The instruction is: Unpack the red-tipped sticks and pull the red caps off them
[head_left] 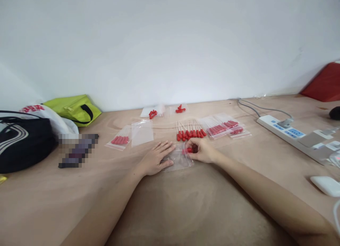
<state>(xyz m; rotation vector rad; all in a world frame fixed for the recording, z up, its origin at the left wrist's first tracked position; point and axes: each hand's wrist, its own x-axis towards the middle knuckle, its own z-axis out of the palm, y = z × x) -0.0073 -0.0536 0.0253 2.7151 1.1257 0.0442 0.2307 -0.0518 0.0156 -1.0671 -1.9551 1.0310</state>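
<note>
My left hand [159,158] lies flat with spread fingers on a clear zip-lock bag [178,162] in front of me. At the bag's right end, my right hand [202,151] is closed in a pinch on red-tipped sticks [189,150]; how many is hidden by the fingers. Whether their tips are inside the bag or over it, I cannot tell. Just beyond my hands lies a row of loose red-tipped sticks [190,134], pale thin ends pointing away. Right of it are overlapping filled zip-lock bags [221,127]. One filled bag [120,140] lies to the left, beside a flat unfilled bag [142,132].
Small red pieces [153,113] rest on clear bags near the wall, with another little pile [180,109] beside them. A power strip [281,129] with cables and a white case [326,185] are at right. A black bag [29,143] and lime-green bag [73,109] stand left.
</note>
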